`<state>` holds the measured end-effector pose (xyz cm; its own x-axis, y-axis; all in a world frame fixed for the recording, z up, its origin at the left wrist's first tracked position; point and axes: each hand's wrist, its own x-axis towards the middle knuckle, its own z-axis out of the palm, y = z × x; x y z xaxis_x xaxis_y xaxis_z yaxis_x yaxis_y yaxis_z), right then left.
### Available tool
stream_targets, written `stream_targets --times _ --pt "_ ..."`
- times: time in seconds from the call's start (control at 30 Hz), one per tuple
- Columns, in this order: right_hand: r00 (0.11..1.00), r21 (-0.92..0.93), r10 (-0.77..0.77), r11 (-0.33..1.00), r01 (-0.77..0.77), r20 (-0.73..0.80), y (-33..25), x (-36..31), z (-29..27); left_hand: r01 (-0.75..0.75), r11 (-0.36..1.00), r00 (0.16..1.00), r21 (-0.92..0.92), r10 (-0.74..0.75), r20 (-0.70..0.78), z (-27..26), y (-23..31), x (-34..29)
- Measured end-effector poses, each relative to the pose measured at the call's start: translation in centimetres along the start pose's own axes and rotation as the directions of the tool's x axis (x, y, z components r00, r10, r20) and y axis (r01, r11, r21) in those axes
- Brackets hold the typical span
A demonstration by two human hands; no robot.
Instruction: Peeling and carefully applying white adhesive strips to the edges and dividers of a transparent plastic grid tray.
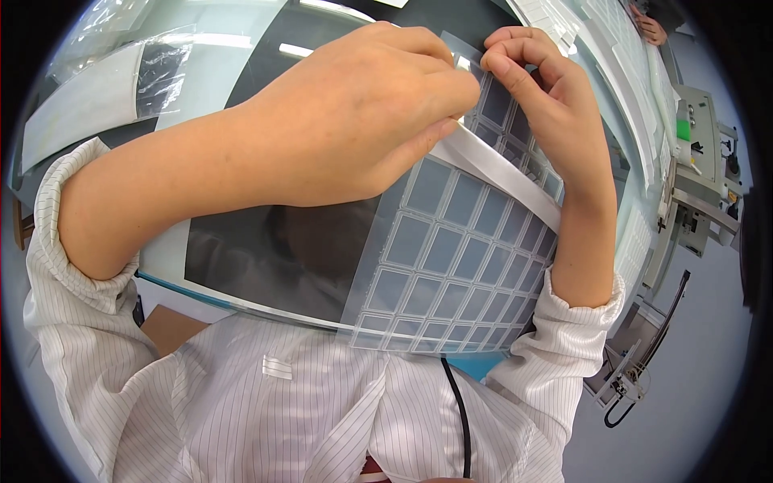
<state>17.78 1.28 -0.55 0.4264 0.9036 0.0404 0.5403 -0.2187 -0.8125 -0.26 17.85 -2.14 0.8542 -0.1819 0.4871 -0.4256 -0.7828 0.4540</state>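
My left hand (378,105) reaches across from the left, fingers drawn together in a pinch over the upper part of a clear sheet (366,294). Close beside it, my right hand (547,101) has thumb and forefinger pressed together. Whatever either fingertip pinch holds is too small or hidden to make out. Rows of grey rectangular pieces (461,199) fill the sheet like a grid. A white strip (499,171) crosses the grid slantwise; its upper end meets my left thumb, its lower end passes by my right forearm. Under the sheet's left side lies a black mat (274,249).
Clear plastic bags (161,80) and a white packet (84,105) lie at the far left. White trays (616,80) line the right side. Another person's hand (648,28) shows at the top right. Bench equipment (700,153) stands beyond, at the right.
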Motion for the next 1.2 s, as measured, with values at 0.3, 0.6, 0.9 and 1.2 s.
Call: stream_targets --times 0.3,0.6,0.9,1.2 --pt "0.999 -0.052 0.041 0.998 -0.041 -0.004 -0.7 0.2 0.2 -0.017 1.000 1.000 0.016 0.017 -0.019 0.1 -0.1 -0.1" --pt "0.986 -0.250 -0.133 0.962 0.105 -0.097 -0.5 0.0 1.3 -0.032 0.999 0.998 0.024 0.033 -0.048 0.4 -0.1 -0.1" --pt "0.998 -0.050 -0.060 0.997 0.059 -0.020 -0.2 0.0 0.6 -0.010 1.000 1.000 0.009 0.010 0.012 0.3 -0.2 -0.1" --pt "0.956 -0.377 -0.250 0.909 0.177 -0.153 -0.7 0.3 2.6 -0.048 0.998 0.999 0.047 0.049 -0.019 0.3 -0.1 0.1"
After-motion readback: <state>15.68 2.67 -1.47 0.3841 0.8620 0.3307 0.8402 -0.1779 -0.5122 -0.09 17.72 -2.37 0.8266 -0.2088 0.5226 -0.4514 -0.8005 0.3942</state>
